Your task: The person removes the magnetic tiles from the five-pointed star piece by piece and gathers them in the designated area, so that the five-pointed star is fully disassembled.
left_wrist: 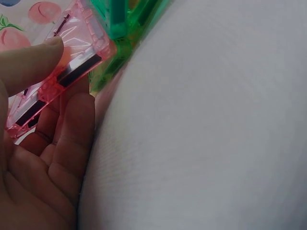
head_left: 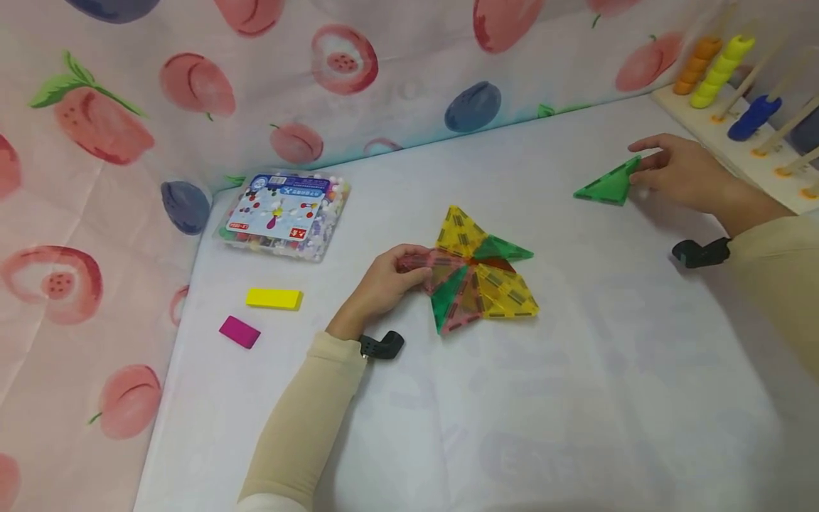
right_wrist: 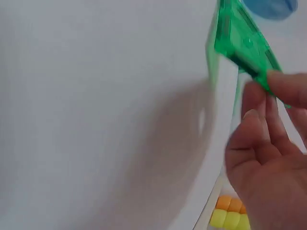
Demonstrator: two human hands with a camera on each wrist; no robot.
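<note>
My left hand [head_left: 386, 281] pinches a pink translucent magnetic tile [left_wrist: 81, 40] at the left side of a star-like group of magnetic tiles [head_left: 508, 293] in yellow, green and pink. In the left wrist view the thumb lies over the pink tile and the fingers are beneath, with green tiles [left_wrist: 116, 19] just beyond. Over at the right, my right hand [head_left: 686, 174] holds a green triangular magnetic tile [head_left: 611, 186] by one corner, between thumb and fingers. That tile [right_wrist: 252, 45] casts a shadow on the white table, and it is apart from the group.
At the far left stands a clear box of small colored parts [head_left: 281, 213] with a printed label. Nearer lie a yellow block [head_left: 274, 299] and a magenta block [head_left: 239, 332]. A wooden peg board [head_left: 694, 124] with colored beads stands beyond my right hand. Fruit-print cloth [head_left: 397, 85] borders the table.
</note>
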